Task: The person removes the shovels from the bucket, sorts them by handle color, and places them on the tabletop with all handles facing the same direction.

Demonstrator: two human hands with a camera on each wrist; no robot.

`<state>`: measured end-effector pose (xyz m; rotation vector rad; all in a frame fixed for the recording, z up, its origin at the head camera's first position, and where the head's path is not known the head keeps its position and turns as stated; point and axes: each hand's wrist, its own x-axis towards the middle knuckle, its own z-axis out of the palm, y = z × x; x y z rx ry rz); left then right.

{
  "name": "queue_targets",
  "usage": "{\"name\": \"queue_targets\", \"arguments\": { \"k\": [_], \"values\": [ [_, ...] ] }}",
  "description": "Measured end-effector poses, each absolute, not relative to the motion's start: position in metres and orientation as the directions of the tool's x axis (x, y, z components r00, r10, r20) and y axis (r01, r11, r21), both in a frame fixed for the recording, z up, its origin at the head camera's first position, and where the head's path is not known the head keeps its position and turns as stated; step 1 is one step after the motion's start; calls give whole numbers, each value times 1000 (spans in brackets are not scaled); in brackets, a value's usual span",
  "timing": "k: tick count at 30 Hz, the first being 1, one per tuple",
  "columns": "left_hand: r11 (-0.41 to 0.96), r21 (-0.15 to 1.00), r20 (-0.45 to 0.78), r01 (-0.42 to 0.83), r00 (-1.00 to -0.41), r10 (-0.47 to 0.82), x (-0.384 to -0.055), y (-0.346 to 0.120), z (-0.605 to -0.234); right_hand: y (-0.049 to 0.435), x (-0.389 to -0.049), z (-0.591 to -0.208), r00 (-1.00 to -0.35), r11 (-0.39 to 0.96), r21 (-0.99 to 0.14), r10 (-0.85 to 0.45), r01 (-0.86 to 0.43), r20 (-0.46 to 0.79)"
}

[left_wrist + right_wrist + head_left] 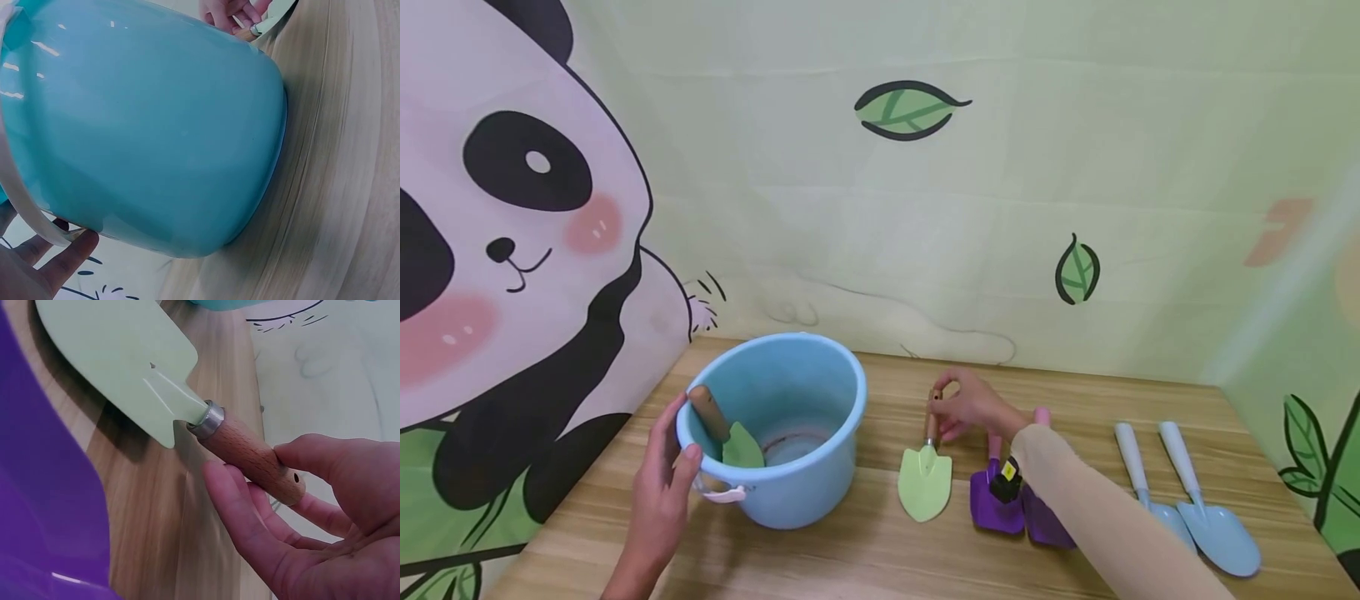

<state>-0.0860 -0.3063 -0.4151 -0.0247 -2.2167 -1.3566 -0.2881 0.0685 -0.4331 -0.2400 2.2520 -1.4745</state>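
Observation:
In the head view my left hand [658,483] touches the outside of a light blue bucket [805,492] near its white handle [722,493], fingers fairly straight. The left wrist view shows these fingertips [87,240] against the bucket wall. Inside the bucket leans a green trowel with a wooden handle [709,412]. My right hand [970,404] pinches the wooden handle [247,450] of another light green trowel [925,483] between thumb and fingers. Its blade points toward me. In the right wrist view the blade looks tilted, with a shadow on the wood below.
Right of the green trowel lie two purple shovels [996,508] with pink handles, partly hidden by my right forearm. Two light blue trowels [1221,537] lie farther right on the wooden table [880,567]. A wall with a printed panda and leaves [910,108] stands behind.

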Motion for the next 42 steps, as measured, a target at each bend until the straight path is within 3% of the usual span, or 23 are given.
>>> {"name": "queue_targets", "arguments": {
  "k": [32, 42],
  "values": [
    [501, 844, 378, 190, -874, -305, -81, -320, -411, 71, -285, -430, -870, 485, -870, -388, 88, -304],
    [501, 836, 412, 225, -860, -301, -83, -318, -412, 71, -284, -401, -848, 651, -756, -435, -65, -302]
  ]
}}
